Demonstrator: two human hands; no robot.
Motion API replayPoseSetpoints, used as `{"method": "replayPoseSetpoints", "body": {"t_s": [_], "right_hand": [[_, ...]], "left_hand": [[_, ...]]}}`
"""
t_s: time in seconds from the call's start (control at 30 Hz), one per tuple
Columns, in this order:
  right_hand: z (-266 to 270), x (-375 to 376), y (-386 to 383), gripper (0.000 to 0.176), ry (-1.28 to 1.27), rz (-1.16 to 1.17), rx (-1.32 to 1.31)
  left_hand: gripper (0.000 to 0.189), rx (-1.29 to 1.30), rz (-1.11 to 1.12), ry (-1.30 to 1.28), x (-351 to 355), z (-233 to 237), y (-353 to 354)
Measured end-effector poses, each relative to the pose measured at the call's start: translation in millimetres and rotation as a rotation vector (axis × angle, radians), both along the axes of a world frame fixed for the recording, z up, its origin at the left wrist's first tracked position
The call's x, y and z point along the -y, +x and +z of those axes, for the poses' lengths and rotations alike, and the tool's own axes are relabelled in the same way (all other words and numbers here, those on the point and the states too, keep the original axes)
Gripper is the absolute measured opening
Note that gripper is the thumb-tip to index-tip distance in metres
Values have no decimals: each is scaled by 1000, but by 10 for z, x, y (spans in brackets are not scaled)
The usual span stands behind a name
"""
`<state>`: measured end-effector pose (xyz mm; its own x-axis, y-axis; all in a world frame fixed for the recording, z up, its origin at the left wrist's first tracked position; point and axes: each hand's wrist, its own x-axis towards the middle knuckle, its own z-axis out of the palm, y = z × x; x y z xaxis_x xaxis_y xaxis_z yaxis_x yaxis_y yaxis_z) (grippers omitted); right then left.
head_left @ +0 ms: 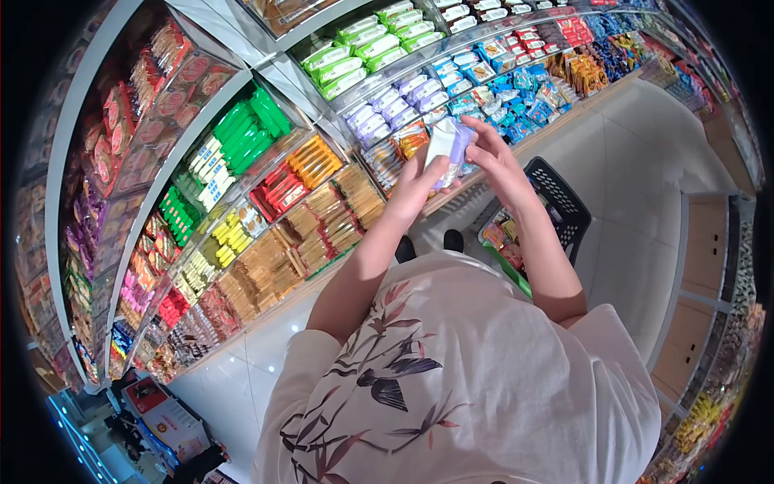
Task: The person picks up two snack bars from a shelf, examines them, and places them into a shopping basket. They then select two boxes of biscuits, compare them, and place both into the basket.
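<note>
A white and purple packet (451, 149) is held between both hands in front of the snack shelves. My left hand (417, 179) grips its lower left side, with the thumb across the front. On the right, my right hand (493, 155) has its fingers closed around the upper right edge. Similar purple and white packets (403, 101) lie in a shelf compartment just behind. Blue packets (524, 97) fill the compartments to the right of them.
A dark basket (564, 202) with packets inside stands on the floor at the right, behind my right forearm. Stepped shelves of green packets (246, 133) and other snacks curve along the left. Wooden cabinets (700, 242) stand at the far right.
</note>
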<state>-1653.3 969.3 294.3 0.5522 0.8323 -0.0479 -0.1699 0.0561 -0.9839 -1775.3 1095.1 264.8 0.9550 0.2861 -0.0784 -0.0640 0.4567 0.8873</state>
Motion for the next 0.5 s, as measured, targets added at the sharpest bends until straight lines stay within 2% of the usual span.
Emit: {"method": "replayPoseSetpoints", "body": {"t_s": [0.1,0.13,0.23,0.27,0.37,0.4,0.5], "right_hand": [[-35,29,-13,65,-95,-71,-47],[-55,27,-23,66,-95,-64,-26],[-182,-37,-36,66,-58,-28,79],[-194,-51,-40,66,-108,-36,67],[-149,-129,-111,61,-77,-122,50],[-160,-143,-103,58,-58,-158,3],[-207,-156,-52,50,-40,-233,-118]], "left_hand": [[46,-1,282,466,-29,-124,81],[54,-85,327,577,-36,-102,64],[47,-131,401,833,17,-13,50],[53,-168,412,911,23,-26,44],[59,-61,470,1172,31,-30,27],[66,-45,403,1186,23,1,11],[68,-16,246,709,46,-96,18]]}}
